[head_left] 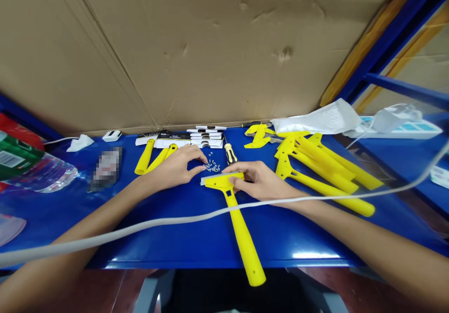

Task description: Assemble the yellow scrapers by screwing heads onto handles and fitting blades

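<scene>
My right hand [261,179] grips a yellow scraper [242,229] by its wide head, thumb on top. The scraper's handle points down toward me and reaches past the table's front edge. A pale metal strip shows along the head's far edge. My left hand [178,164] is at a small pile of metal screws or nuts [213,166], thumb and index fingertips nearly together in a pinch. Whether a piece is between them is too small to tell. Just beyond the pile lies a screwdriver [230,154] with a cream-and-black handle.
Several yellow scrapers [326,189] are heaped on the right, with yellow head pieces [259,137] behind. Yellow handles [145,157] lie left, near white-and-black packets [206,137]. A bottle [38,165] stands far left. A white cable [175,222] crosses the foreground; cardboard [210,51] walls the back.
</scene>
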Demonstrator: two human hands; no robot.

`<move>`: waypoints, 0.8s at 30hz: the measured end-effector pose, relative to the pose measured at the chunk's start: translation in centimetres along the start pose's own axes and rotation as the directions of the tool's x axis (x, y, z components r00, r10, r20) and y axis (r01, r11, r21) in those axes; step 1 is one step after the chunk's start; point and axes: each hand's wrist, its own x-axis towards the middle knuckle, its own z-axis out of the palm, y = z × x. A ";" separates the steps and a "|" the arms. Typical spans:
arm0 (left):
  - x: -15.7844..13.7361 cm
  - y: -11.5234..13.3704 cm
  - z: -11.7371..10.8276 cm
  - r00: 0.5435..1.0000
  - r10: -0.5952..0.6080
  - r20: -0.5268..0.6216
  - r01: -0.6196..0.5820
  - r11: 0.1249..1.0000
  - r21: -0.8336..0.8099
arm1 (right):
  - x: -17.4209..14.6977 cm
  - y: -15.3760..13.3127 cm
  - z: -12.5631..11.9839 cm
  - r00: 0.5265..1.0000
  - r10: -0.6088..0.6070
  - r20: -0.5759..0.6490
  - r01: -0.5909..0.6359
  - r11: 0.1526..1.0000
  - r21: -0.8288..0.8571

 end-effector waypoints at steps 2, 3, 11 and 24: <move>-0.4 -0.2 0.4 1.000 0.012 -0.015 -0.012 1.000 0.016 | 0.0 0.1 0.3 1.000 -0.008 -0.011 0.008 1.000 0.020; -0.5 -0.3 0.6 1.000 0.011 -0.025 -0.010 1.000 0.024 | 0.0 0.3 0.4 1.000 -0.006 -0.019 0.006 0.999 0.036; -0.9 -0.9 0.5 1.000 0.020 0.018 -0.022 0.995 0.096 | 0.2 0.4 1.0 0.995 -0.044 -0.094 0.061 0.979 0.194; -1.4 2.3 -3.1 0.766 0.220 -0.604 -0.062 0.961 0.271 | 0.3 0.0 1.1 0.991 -0.052 -0.125 0.083 0.963 0.255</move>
